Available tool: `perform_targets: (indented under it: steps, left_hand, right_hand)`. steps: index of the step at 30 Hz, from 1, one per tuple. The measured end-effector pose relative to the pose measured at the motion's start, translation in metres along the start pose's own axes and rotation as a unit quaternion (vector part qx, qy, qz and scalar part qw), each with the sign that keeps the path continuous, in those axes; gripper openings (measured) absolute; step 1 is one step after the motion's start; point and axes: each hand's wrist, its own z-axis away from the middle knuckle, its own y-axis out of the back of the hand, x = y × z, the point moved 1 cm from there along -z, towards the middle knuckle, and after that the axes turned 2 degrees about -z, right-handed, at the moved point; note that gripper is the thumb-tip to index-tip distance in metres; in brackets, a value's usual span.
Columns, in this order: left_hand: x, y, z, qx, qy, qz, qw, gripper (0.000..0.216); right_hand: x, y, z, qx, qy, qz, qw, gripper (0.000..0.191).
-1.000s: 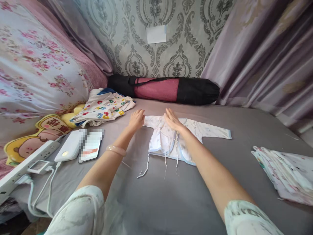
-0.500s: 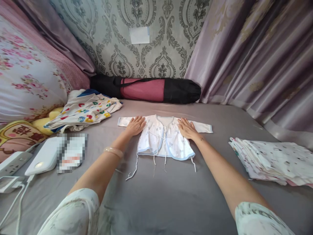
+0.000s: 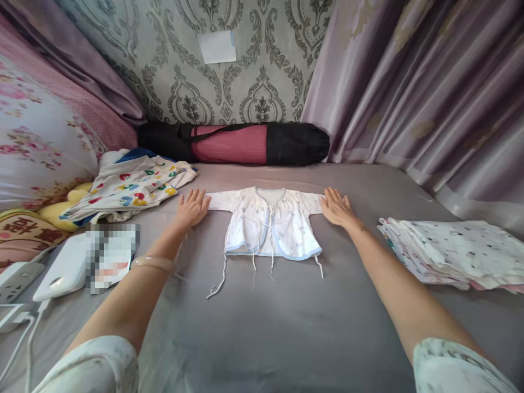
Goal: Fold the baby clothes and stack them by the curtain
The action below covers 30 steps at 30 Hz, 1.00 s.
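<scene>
A small white baby shirt (image 3: 270, 221) with blue trim and loose tie strings lies spread flat on the grey bed sheet (image 3: 270, 327). My left hand (image 3: 191, 208) lies open and flat on the end of its left sleeve. On the end of the right sleeve rests my right hand (image 3: 336, 207), palm down with fingers spread. Both arms stretch forward from the bottom of the view, and a pale bangle (image 3: 152, 263) sits on my left wrist.
A stack of folded printed cloths (image 3: 450, 251) lies at the right. A crumpled colourful garment (image 3: 131, 185) lies at the left, near a floral pillow (image 3: 36, 147). A power bank (image 3: 61, 267), a phone (image 3: 110, 256) and cables sit beside it. A black and pink rolled mat bag (image 3: 245, 143) lies against the wall; curtains hang right.
Both hands have slid outward from the shirt's chest along the sleeves to their ends, flattening the shirt. The view has shifted a little to the right.
</scene>
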Motion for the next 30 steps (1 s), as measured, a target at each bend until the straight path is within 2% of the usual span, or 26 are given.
perform_targets:
  steps: [4,9,11,13,15,17,19,21,22,23,25,30]
  left_hand:
    - [-0.015,-0.009,0.003,-0.038,0.013,0.000,0.999,0.066]
    - [-0.009,-0.004,0.005,-0.057,0.019,-0.010,0.998,0.066]
    - [0.000,0.007,0.011,-0.016,0.031,-0.031,0.999,0.065]
    - [0.017,0.024,0.023,0.071,0.028,-0.043,0.996,0.060]
    - [0.044,0.044,0.039,0.130,0.009,-0.007,0.991,0.048]
    - [0.077,0.060,0.057,0.148,-0.027,0.056,0.987,0.038]
    - [0.114,0.068,0.074,0.106,-0.113,0.131,0.979,0.029]
    - [0.145,0.066,0.089,0.020,-0.189,0.178,0.966,0.025]
    - [0.157,0.063,0.095,-0.010,-0.201,0.188,0.961,0.023]
    - [0.166,0.057,0.101,-0.031,-0.198,0.190,0.961,0.022]
    - [0.174,0.045,0.110,-0.044,-0.169,0.179,0.968,0.022]
    - [0.163,0.023,0.125,-0.003,-0.106,0.131,0.986,0.026]
  right_hand:
    - [0.017,-0.012,0.004,-0.003,-0.015,0.039,0.999,0.067]
    - [0.019,-0.015,0.000,-0.003,-0.010,0.024,1.000,0.063]
    - [0.015,-0.007,0.001,0.001,-0.018,0.010,1.000,0.060]
    - [0.002,0.006,0.007,0.048,-0.011,-0.004,0.999,0.056]
    - [-0.020,0.020,0.018,0.119,0.017,-0.034,0.992,0.050]
    - [-0.050,0.029,0.031,0.135,0.023,-0.088,0.987,0.040]
    - [-0.084,0.031,0.046,0.080,0.060,-0.132,0.986,0.033]
    - [-0.114,0.027,0.061,-0.011,0.120,-0.172,0.978,0.029]
    - [-0.126,0.023,0.068,-0.054,0.132,-0.177,0.974,0.027]
    - [-0.135,0.020,0.074,-0.084,0.140,-0.174,0.971,0.026]
    - [-0.146,0.013,0.085,-0.103,0.142,-0.149,0.973,0.022]
    - [-0.148,0.004,0.098,-0.086,0.124,-0.107,0.983,0.026]
